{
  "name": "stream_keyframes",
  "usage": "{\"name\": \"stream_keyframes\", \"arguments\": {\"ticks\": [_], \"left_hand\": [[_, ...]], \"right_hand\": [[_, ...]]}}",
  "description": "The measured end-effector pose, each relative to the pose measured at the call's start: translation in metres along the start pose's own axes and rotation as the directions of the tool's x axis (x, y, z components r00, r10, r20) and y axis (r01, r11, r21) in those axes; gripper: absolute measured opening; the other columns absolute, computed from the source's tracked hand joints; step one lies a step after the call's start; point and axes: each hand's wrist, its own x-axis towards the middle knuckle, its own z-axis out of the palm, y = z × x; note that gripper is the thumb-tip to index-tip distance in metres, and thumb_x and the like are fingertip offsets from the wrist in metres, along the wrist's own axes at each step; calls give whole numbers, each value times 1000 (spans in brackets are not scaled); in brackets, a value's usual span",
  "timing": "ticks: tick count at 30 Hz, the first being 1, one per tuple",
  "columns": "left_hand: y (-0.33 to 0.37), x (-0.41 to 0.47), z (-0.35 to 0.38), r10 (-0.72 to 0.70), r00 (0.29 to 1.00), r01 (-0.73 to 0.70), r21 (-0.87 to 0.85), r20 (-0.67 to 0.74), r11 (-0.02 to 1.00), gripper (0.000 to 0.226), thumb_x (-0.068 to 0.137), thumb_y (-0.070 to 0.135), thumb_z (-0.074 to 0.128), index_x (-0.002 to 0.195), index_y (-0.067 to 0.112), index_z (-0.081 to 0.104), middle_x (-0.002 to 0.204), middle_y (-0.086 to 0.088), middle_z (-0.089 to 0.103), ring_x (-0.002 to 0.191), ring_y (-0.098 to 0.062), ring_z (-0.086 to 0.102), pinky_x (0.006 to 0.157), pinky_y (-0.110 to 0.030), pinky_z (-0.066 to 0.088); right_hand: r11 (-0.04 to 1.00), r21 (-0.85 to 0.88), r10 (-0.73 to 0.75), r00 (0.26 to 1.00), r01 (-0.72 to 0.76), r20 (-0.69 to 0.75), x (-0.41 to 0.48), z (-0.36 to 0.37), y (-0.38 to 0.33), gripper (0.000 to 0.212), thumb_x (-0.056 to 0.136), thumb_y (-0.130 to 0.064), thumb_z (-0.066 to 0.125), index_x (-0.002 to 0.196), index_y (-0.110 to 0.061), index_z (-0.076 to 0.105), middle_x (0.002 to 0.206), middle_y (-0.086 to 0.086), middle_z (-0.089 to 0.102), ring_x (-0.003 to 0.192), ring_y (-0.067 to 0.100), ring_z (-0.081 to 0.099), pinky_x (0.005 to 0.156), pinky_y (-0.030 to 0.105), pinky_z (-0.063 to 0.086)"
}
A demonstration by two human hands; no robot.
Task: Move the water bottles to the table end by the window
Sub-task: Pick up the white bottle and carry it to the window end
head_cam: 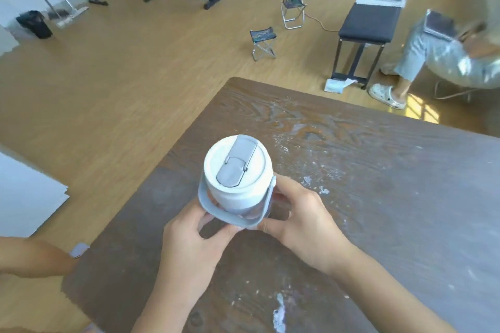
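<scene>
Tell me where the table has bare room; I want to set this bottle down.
The table is bare beyond the bottle, toward its far edge, and to the right of the right hand. Left hand sits by the left edge, so room there is tight. White smears mark the top.

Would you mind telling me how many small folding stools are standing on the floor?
2: one small folding stool on the wooden floor beyond the table corner, the other farther back beside the black bench. More may lie outside view.
</scene>
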Motion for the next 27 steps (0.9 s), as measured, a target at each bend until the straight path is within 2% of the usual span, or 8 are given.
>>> {"name": "stream_keyframes", "arguments": {"ticks": [4, 9, 11, 15, 18, 20, 24, 27], "left_hand": [[53, 20, 88, 98, 979, -87, -65, 177, 994, 52, 70, 7, 97, 101, 43, 76, 105, 22, 84, 103, 5, 78, 88, -17, 60], [116, 29, 209, 152, 911, -76, -207, 383, 975, 45, 71, 16, 96, 112, 24, 81, 112, 7, 85, 110, -10, 80, 100, -42, 63], [144, 30, 254, 186, 875, -85, -237, 446, 968, 44, 70, 11, 95, 107, 29, 80, 112, 3, 85, 110, -13, 80, 101, -46, 63], [197, 30, 335, 242, 793, -127, -236, 559, 963, 42, 70, 8, 97, 94, 35, 76, 108, -1, 85, 106, -14, 81, 99, -46, 64], [229, 22, 385, 266, 725, -164, -216, 635, 962, 43, 72, 7, 97, 109, 20, 81, 108, -1, 85, 105, -10, 80, 100, -40, 64], [249, 14, 413, 283, 691, -194, -206, 665, 959, 46, 74, 5, 95, 117, 12, 80, 109, -4, 85, 105, -12, 80, 102, -41, 62], [278, -2, 455, 309, 634, -227, -211, 709, 951, 47, 77, 9, 94, 121, 16, 78, 109, -10, 84, 109, -28, 78, 100, -46, 61], [290, -10, 475, 323, 606, -233, -226, 727, 946, 49, 77, 9, 93, 123, 20, 78, 107, -5, 84, 104, -22, 78, 95, -35, 63]], "right_hand": [[996, -36, 73, 983, -80, -167, -33, -89, 27, 60, 72, -37, 91, 127, -38, 66, 121, -28, 71, 119, -1, 65, 99, 29, 54], [981, -41, 164, 917, -191, -364, -83, -200, 52, 55, 72, -25, 94, 121, -32, 71, 116, -24, 75, 116, -1, 67, 102, 28, 52], [970, -41, 196, 874, -238, -445, -103, -240, 63, 55, 70, -22, 94, 119, -30, 72, 113, -22, 76, 113, -3, 68, 102, 28, 52], [944, -11, 266, 780, -331, -566, -140, -305, 82, 56, 71, -18, 96, 121, -23, 71, 113, -14, 78, 112, 1, 69, 103, 34, 53], [933, 38, 298, 708, -358, -641, -165, -345, 95, 57, 70, -16, 96, 122, -17, 72, 115, -7, 78, 112, 10, 71, 103, 37, 53], [929, 62, 307, 667, -364, -679, -180, -366, 103, 59, 67, -17, 97, 121, -17, 72, 113, -8, 79, 109, 8, 72, 99, 30, 56], [920, 117, 332, 586, -374, -739, -203, -395, 118, 49, 67, -17, 96, 108, -28, 70, 99, -24, 78, 96, -8, 71, 79, 7, 52], [915, 157, 348, 532, -372, -772, -214, -407, 127, 47, 69, -10, 94, 101, -33, 67, 92, -34, 75, 87, -15, 69, 72, 2, 49]]}}
